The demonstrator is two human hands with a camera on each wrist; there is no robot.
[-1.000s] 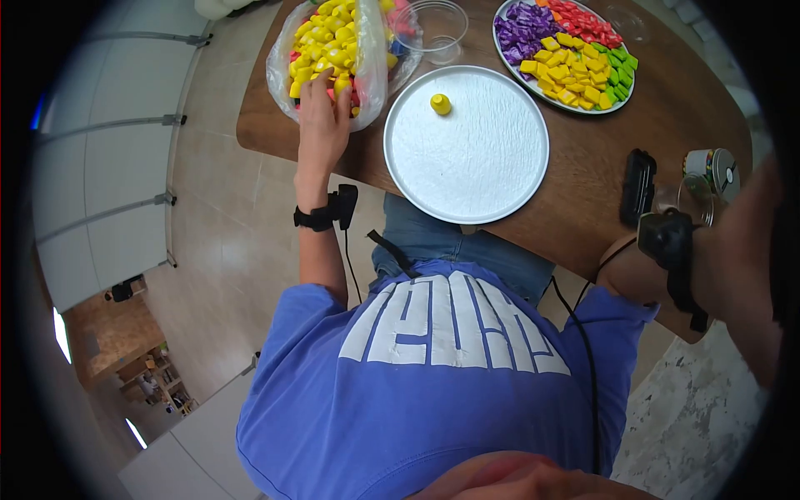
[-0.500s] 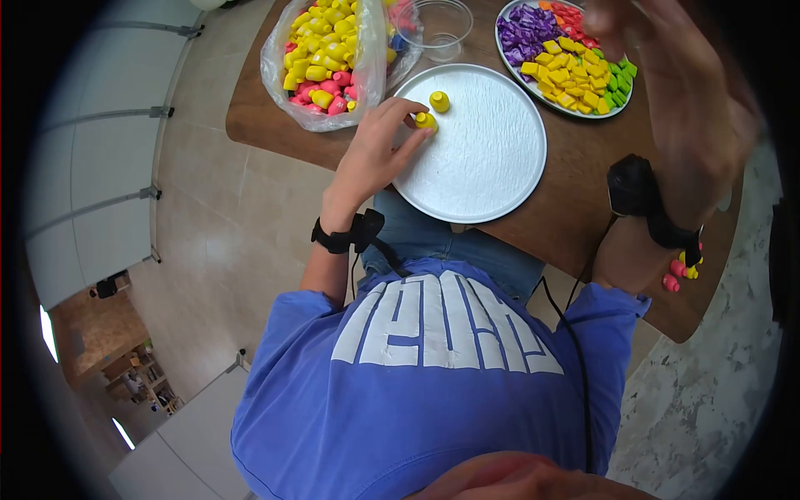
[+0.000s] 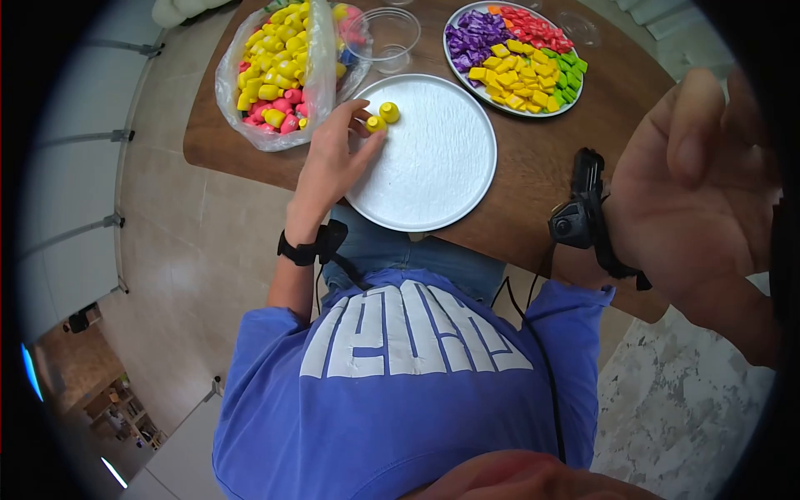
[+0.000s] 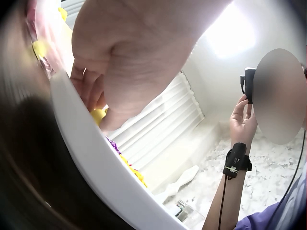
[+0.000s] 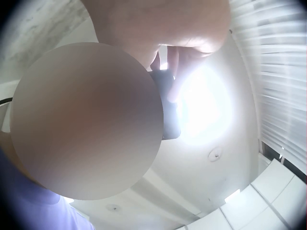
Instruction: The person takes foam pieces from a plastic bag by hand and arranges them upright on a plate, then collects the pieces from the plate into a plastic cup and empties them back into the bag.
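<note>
In the head view my left hand (image 3: 335, 158) pinches a small yellow bottle-shaped piece (image 3: 376, 124) at the upper left part of a round white plate (image 3: 433, 175). Another yellow bottle-shaped piece (image 3: 389, 112) stands right beside it. The left wrist view shows the same fingers at the plate rim, with the held piece mostly hidden. My right hand (image 4: 243, 125) is raised beside the head, its fingers on a black head-worn camera (image 4: 249, 84). Thumb and finger lie on either side of that device in the right wrist view.
Left of the plate, a clear plastic bag (image 3: 319, 92) holds many yellow and pink pieces. A clear plastic cup (image 3: 392, 37) stands behind. At the back right, an oval plate (image 3: 454, 71) carries purple, red, yellow and green wrapped pieces. A black case (image 3: 588, 171) lies on the brown table (image 3: 542, 158).
My left hand has gone from the bag to the plate, bringing a second yellow piece beside the first. My right hand has risen to the head camera, and the head view has shifted.
</note>
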